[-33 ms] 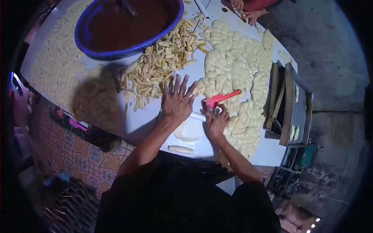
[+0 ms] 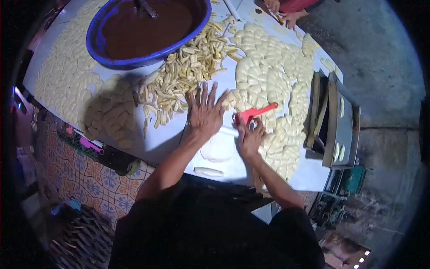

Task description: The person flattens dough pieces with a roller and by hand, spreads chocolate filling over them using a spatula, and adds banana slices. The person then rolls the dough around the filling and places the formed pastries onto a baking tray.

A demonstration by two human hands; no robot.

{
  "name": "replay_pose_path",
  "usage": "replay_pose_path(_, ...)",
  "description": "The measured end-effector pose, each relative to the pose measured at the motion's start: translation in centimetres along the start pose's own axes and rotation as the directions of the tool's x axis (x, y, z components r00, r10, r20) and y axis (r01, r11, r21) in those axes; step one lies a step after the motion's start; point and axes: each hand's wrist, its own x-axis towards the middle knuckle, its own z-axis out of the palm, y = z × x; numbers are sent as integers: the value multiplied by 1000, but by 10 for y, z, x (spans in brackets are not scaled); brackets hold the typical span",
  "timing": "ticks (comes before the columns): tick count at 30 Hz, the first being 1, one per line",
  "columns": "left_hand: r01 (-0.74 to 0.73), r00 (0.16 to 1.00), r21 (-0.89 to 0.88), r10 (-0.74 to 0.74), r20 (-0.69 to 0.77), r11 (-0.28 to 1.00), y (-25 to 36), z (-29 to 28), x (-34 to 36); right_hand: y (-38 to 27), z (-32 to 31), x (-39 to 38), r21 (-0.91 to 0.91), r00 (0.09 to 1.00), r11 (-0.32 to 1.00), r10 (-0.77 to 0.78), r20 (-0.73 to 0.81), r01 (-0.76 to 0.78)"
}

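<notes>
My left hand (image 2: 205,112) lies flat, palm down, its fingers (image 2: 204,92) spread wide and pointing away from me. Its bare forearm runs back toward my body at a slant, elbow bent. My right hand (image 2: 250,136) sits just beside it, fingers curled tight in a closed grip, knuckles up. That forearm angles back and outward to my right.

Red scraper (image 2: 256,112) looked plastic, smooth, semi-glossy. Blue basin (image 2: 99,22) glossy plastic w/ wet, shiny brown batter (image 2: 143,29). Flattened pieces (image 2: 268,67) pale, matt, doughy. Tabletop (image 2: 165,139) smooth white, slight sheen. Floor tiles (image 2: 85,175) patterned, matt.
</notes>
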Motion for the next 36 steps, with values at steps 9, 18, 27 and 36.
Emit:
replay_pose_path(9, -113, 834, -436, 323, 447, 893, 21, -54, 32, 82, -23, 53, 214, 992, 969, -125, 11, 119)
replay_pose_path(18, -296, 952, -270, 261, -158, 916, -24, -34, -62, 90, -32, 93, 72, 910, 922, -388, 144, 381)
replay_pose_path(27, 124, 923, -39, -130, -361, 992, -92, -40, -167, 39, -86, 135, 382, 704, 817, -571, 423, 433)
replay_pose_path(36, 178, 950, -92, -196, -244, 980, -101, -11, -184, -251, -82, 326, 57, 631, 706, -663, 402, 706)
